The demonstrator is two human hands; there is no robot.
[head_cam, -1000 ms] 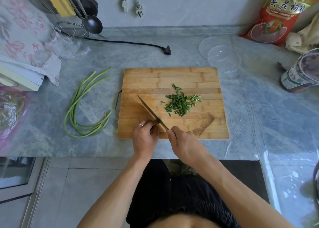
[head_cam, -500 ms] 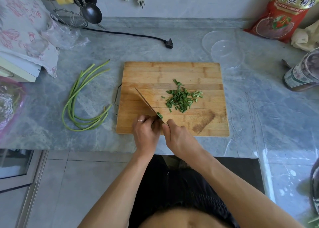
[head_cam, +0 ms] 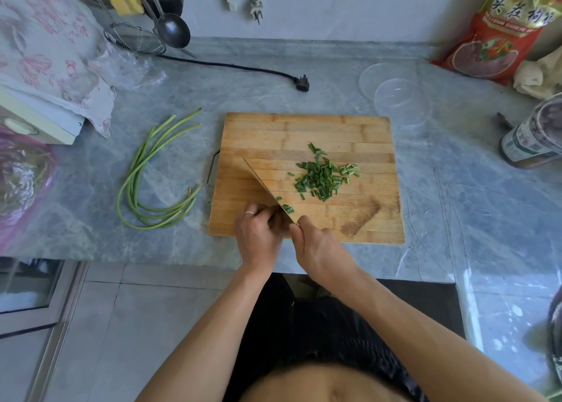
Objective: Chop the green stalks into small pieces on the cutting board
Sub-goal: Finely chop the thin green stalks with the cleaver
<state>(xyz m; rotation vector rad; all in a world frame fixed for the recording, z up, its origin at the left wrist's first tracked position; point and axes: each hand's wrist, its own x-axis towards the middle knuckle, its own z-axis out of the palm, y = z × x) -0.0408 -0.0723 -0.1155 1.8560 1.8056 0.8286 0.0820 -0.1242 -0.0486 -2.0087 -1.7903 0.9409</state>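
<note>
Here, chopped green pieces lie heaped mid cutting board; uncut stalks curl on the counter to its left. The right hand grips the knife; the left hand, fingers curled, pins short stalk ends beside the blade.

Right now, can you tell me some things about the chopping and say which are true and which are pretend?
1. The right hand holds the knife. True.
2. The chopped pieces are piled on the cutting board. True.
3. The long green stalks lie on the board. False: they lie on the counter, left of it.
4. The left hand is off the board. False: its fingers curl by the blade on the board.
</note>
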